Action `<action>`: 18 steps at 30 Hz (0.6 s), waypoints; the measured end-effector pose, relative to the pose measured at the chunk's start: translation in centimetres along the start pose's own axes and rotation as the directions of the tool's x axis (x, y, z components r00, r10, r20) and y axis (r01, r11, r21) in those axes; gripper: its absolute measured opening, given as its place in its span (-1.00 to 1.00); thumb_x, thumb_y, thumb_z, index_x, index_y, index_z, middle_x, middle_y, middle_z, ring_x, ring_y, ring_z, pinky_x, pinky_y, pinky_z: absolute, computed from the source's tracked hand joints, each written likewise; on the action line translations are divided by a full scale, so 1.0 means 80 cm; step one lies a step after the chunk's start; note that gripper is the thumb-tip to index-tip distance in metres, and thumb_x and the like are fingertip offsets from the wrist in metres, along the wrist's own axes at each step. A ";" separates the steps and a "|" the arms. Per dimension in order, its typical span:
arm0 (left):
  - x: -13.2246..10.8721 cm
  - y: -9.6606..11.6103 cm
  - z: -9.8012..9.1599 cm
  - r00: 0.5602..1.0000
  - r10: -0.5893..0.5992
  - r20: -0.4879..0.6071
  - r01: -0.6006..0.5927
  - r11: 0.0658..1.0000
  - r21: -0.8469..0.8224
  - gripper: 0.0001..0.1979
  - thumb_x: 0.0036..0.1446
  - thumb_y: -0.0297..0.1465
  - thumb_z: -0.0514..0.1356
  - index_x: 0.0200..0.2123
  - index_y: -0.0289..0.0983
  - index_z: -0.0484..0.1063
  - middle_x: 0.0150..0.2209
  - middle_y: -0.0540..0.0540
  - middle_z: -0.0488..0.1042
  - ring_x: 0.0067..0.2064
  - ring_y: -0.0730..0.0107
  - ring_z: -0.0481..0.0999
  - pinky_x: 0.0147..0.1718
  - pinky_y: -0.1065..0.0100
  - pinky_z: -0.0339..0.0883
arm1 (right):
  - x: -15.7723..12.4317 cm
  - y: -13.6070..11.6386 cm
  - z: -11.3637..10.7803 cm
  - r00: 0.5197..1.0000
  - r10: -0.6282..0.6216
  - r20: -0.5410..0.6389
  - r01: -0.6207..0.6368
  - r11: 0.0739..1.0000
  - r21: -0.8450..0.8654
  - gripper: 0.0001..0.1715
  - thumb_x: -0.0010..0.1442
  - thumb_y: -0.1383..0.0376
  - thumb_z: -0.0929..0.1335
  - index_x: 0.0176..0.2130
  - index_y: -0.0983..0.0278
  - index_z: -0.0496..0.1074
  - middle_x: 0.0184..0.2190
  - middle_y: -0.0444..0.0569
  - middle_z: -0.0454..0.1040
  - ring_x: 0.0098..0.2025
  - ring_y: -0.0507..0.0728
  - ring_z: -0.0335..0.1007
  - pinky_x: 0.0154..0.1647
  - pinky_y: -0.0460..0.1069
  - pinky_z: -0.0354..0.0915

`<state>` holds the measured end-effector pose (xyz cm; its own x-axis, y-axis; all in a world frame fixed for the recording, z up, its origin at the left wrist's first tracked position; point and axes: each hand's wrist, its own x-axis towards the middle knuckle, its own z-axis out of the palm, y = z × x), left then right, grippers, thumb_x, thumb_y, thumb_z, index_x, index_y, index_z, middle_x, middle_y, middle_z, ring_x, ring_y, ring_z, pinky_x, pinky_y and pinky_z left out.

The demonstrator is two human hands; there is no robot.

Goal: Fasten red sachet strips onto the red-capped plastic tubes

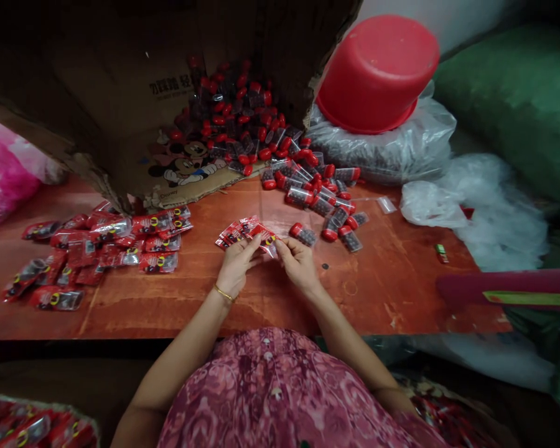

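Fanned out in my left hand (237, 264) are several flat red printed plastic bags (242, 230). The thumb presses on them from above. My right hand (298, 262) pinches the edge of the rightmost bag (268, 241) between thumb and fingers. Just beyond my right hand lies a clear tube with a red cap (303, 234), with small dark pieces inside. More such tubes (308, 193) spill across the table from a cardboard box. Left of my hands is a heap of filled red packets (116, 239).
A large cardboard box (135, 143) lies open at the back with many red-capped tubes inside. At the back right, an upturned red tub (382, 74) rests on a clear bag of dark pieces (378, 149). Crumpled clear plastic (490, 211) lies at right. The red table's (168, 311) front edge is near my body.
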<state>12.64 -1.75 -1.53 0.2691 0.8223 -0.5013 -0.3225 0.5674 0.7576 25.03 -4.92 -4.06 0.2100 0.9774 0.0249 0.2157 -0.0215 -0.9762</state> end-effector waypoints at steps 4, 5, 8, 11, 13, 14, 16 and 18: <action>-0.002 0.002 -0.003 0.998 -0.034 -0.059 0.032 0.999 -0.041 -0.68 -0.24 -0.22 0.40 -0.49 -0.32 0.47 -0.52 -0.03 0.54 -0.50 0.48 0.49 -0.43 0.46 0.35 | -0.003 0.001 -0.004 0.996 -0.092 0.014 0.093 0.984 -0.149 -0.50 0.21 -0.01 0.16 -0.56 0.23 0.28 -0.63 -0.13 0.25 -0.55 0.03 0.14 -0.50 -0.06 0.14; -0.001 0.002 -0.005 0.996 -0.046 -0.079 0.042 0.998 -0.056 -0.71 -0.21 -0.24 0.39 -0.48 -0.32 0.47 -0.52 -0.03 0.54 -0.52 0.50 0.48 -0.45 0.47 0.34 | -0.002 0.002 -0.010 0.993 -0.121 0.010 0.120 0.969 -0.217 -0.48 0.24 0.00 0.12 -0.54 0.23 0.30 -0.60 -0.10 0.29 -0.52 0.05 0.18 -0.46 -0.04 0.16; 0.001 0.004 -0.009 0.992 -0.074 -0.106 0.063 0.993 -0.100 -0.76 -0.15 -0.27 0.36 -0.44 -0.31 0.49 -0.51 -0.01 0.54 -0.54 0.54 0.46 -0.47 0.48 0.34 | 0.006 0.008 -0.038 0.971 -0.228 -0.065 0.156 0.823 -0.547 -0.51 0.26 0.03 0.11 -0.36 0.26 0.41 -0.37 0.06 0.45 -0.28 0.18 0.30 -0.22 0.06 0.22; 0.001 0.005 -0.012 0.993 -0.077 -0.092 0.064 0.989 -0.132 -0.79 -0.11 -0.29 0.35 -0.44 -0.30 0.49 -0.50 0.00 0.54 -0.54 0.55 0.45 -0.46 0.48 0.34 | 0.016 0.021 -0.065 0.967 -0.227 -0.112 0.038 0.567 -0.823 -0.53 0.17 0.02 0.24 -0.16 0.34 0.41 -0.11 0.24 0.42 -0.09 0.32 0.24 -0.11 0.17 0.16; 0.001 0.005 -0.012 0.993 -0.079 -0.090 0.066 0.987 -0.146 -0.80 -0.11 -0.29 0.35 -0.45 -0.30 0.49 -0.51 0.00 0.54 -0.54 0.54 0.46 -0.47 0.48 0.34 | 0.018 0.031 -0.075 0.982 -0.164 -0.093 -0.007 0.464 -0.886 -0.56 0.15 0.08 0.28 -0.14 0.37 0.40 -0.06 0.29 0.40 -0.06 0.36 0.22 -0.13 0.18 0.17; 0.001 0.006 -0.011 0.993 -0.081 -0.084 0.068 0.986 -0.149 -0.80 -0.11 -0.29 0.35 -0.45 -0.30 0.49 -0.51 0.00 0.54 -0.53 0.53 0.47 -0.48 0.48 0.33 | 0.017 0.037 -0.078 0.987 -0.137 -0.080 -0.010 0.445 -0.896 -0.59 0.14 0.11 0.29 -0.15 0.37 0.41 -0.06 0.30 0.40 -0.06 0.37 0.23 -0.14 0.19 0.18; 0.000 0.006 -0.010 0.994 -0.087 -0.069 0.076 0.986 -0.150 -0.80 -0.10 -0.29 0.34 -0.45 -0.30 0.49 -0.49 -0.02 0.55 -0.51 0.52 0.49 -0.48 0.48 0.33 | 0.014 0.046 -0.079 0.992 -0.107 -0.072 -0.014 0.468 -0.884 -0.63 0.12 0.16 0.31 -0.16 0.38 0.40 -0.10 0.28 0.43 -0.08 0.36 0.26 -0.14 0.19 0.19; -0.002 0.008 -0.009 0.994 -0.093 -0.061 0.083 0.986 -0.145 -0.79 -0.10 -0.29 0.34 -0.44 -0.31 0.49 -0.48 -0.03 0.56 -0.49 0.50 0.50 -0.47 0.48 0.34 | 0.008 0.053 -0.079 0.991 -0.098 -0.087 -0.016 0.568 -0.823 -0.61 0.06 0.15 0.35 -0.16 0.36 0.39 -0.19 0.22 0.47 -0.14 0.33 0.32 -0.15 0.19 0.22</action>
<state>11.76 -1.50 -1.30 0.2419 0.7672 -0.5941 -0.4267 0.6340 0.6449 32.06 -5.74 -6.79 0.2700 0.9528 0.1386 0.9039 -0.2012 -0.3775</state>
